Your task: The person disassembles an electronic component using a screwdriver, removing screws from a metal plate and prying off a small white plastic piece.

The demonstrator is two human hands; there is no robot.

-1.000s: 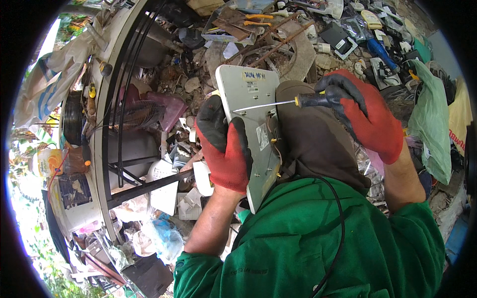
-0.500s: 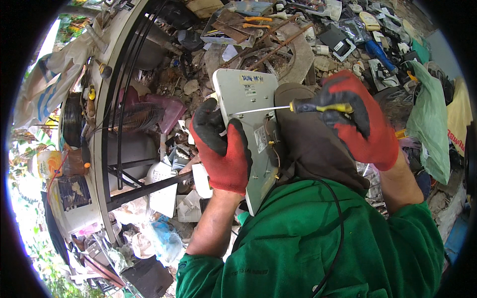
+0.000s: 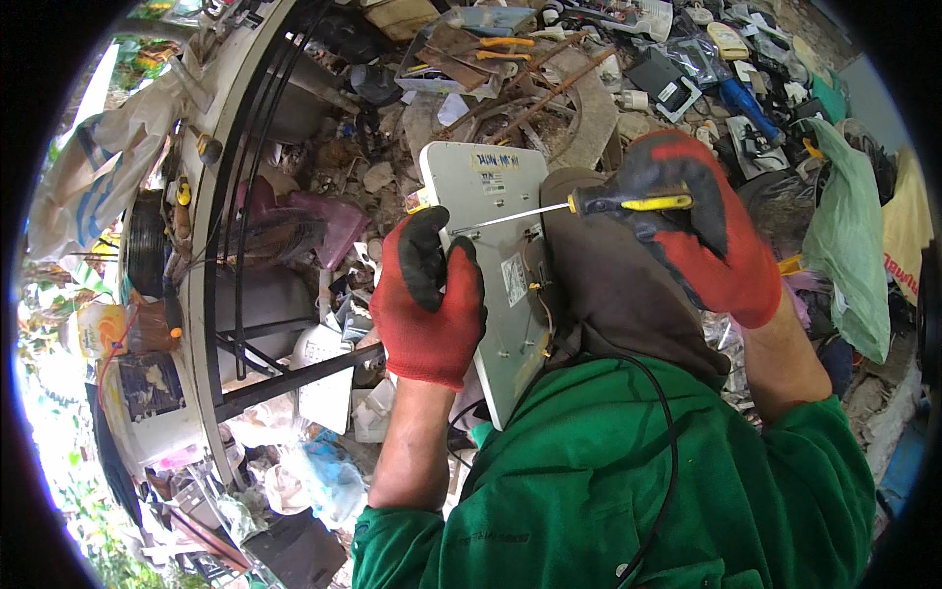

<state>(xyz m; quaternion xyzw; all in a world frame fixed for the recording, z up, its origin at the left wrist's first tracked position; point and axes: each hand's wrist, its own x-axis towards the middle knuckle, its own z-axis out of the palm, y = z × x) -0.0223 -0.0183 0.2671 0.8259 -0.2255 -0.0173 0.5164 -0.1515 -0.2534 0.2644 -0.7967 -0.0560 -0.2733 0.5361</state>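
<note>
A flat whitish rectangular panel [image 3: 486, 203] with rounded corners leans upright against my lap. Its face carries stickers, small metal fasteners and a thin brown cable [image 3: 531, 265]. My left hand [image 3: 429, 304], in a red and black glove, is closed on the panel's left edge, thumb toward its face; some fingertips are hidden. In my right hand [image 3: 708, 231], gloved alike, is a screwdriver [image 3: 616, 202] with a yellow and black handle. Its long shaft points left across the panel, the tip at a spot near the left edge beside my left fingers.
A metal-framed table [image 3: 208, 294] stands on the left. Ahead lie a tray of tools [image 3: 446, 79] with orange handles and rusty rods [image 3: 549, 93]. Plastic scrap and electronics cover the ground at upper right, near a green plastic bag [image 3: 846, 245]. A black cord [image 3: 675, 442] crosses my green shirt.
My left hand has shifted slightly left and down along the panel's edge. The screwdriver handle has turned, showing more of its yellow stripe, and my right hand has moved slightly left.
</note>
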